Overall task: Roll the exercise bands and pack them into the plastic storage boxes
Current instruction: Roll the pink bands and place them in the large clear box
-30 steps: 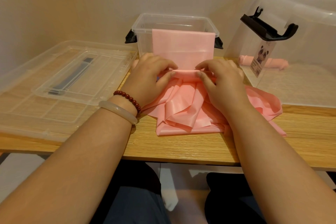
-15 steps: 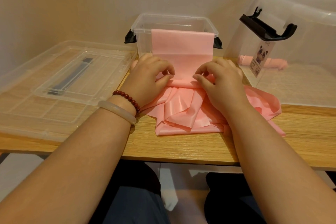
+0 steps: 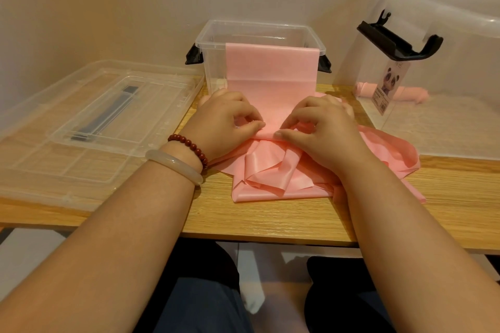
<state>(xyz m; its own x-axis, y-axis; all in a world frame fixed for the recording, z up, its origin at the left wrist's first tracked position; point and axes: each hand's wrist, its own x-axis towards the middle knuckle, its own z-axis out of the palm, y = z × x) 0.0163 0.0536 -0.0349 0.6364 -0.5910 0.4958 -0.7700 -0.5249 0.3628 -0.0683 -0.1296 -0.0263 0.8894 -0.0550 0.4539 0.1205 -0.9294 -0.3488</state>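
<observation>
On pink band (image 3: 270, 76): left hand (image 3: 224, 123), right hand (image 3: 324, 130).

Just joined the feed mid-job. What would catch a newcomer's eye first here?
The long pink stretchy exercise band, draped over the front rim of the small clear plastic box at centre back and crumpled in a heap on the wooden table. The left hand and right hand both pinch its folded edge just before the box. At right, a rolled pink band lies inside the large clear plastic box.
</observation>
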